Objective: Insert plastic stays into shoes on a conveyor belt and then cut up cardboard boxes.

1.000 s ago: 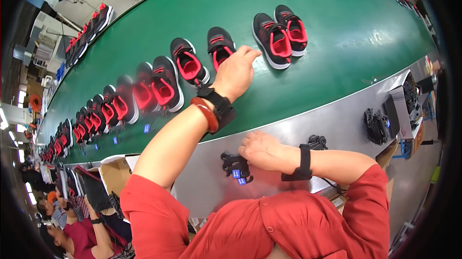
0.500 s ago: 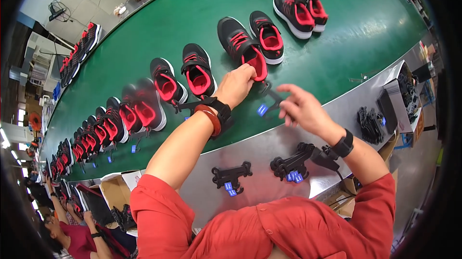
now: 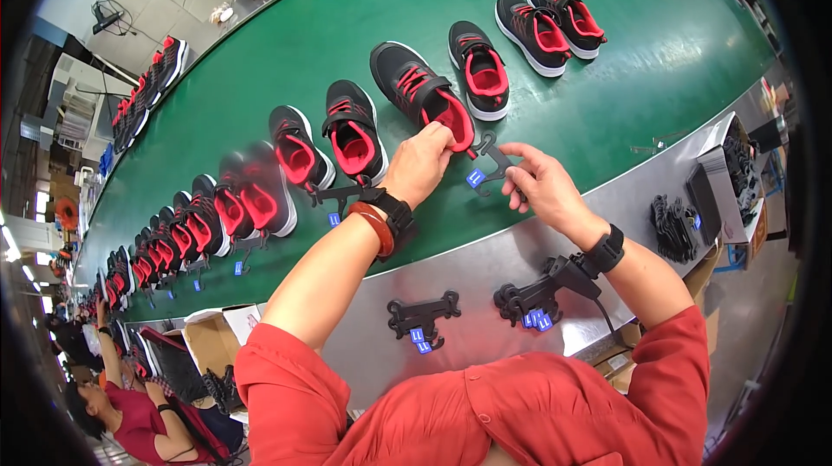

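Note:
My left hand (image 3: 419, 165) is closed on the heel of a black sneaker (image 3: 401, 69) with red lining and red laces. From that heel hangs a black plastic shoe hanger (image 3: 496, 157) with a blue size tag. My right hand (image 3: 549, 190) pinches the hanger's right side between thumb and fingers. The matching sneaker (image 3: 469, 40) stands just to the right of the held one. Left of my left hand is another pair, a sneaker (image 3: 343, 102) and its mate (image 3: 289, 125), with a hanger (image 3: 334, 196) at their heels.
More sneakers (image 3: 198, 222) line the green belt (image 3: 607, 111) to the left; another pair (image 3: 529, 24) stands farther right. Loose hangers (image 3: 422, 317) and a hanger stack (image 3: 529, 300) lie on the metal ledge (image 3: 472, 327). A box of hangers (image 3: 737, 163) stands right. A co-worker (image 3: 143, 423) works at lower left.
My right hand has come onto the hanger, its fingers closing on the side. The held sneaker has shifted slightly left, with my left hand still on its heel.

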`<action>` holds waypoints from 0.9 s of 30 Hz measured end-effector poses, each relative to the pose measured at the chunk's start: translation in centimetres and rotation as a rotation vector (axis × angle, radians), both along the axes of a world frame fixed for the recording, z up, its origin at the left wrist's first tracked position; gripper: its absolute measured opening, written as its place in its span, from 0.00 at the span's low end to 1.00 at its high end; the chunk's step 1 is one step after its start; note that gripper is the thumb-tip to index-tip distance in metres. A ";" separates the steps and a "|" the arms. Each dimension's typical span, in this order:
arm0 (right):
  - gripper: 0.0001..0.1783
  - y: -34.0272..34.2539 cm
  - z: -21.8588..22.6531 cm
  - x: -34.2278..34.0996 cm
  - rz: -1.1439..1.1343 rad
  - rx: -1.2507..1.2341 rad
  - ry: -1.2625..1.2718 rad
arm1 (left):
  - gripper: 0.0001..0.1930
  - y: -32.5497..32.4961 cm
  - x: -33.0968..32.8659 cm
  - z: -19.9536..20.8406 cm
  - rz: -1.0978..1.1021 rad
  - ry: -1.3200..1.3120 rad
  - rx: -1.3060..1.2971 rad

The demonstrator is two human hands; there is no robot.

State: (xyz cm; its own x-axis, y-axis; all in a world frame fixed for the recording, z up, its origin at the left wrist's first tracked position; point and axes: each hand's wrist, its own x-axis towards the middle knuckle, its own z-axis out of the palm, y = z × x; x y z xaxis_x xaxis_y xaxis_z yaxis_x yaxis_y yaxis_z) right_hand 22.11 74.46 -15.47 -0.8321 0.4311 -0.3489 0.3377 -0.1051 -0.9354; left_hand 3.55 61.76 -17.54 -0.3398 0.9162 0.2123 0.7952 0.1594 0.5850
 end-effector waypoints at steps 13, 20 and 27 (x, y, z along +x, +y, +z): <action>0.13 0.9 -0.7 -4.0 0.288 -0.221 0.067 | 0.25 -2.4 -0.1 2.9 -0.083 0.289 -0.243; 0.16 5.2 0.2 -7.3 0.211 0.826 0.310 | 0.19 -3.5 0.3 3.5 -0.022 0.398 -0.463; 0.16 8.3 -2.9 -9.1 0.511 1.114 0.269 | 0.19 -3.7 0.2 3.0 0.134 0.107 -0.499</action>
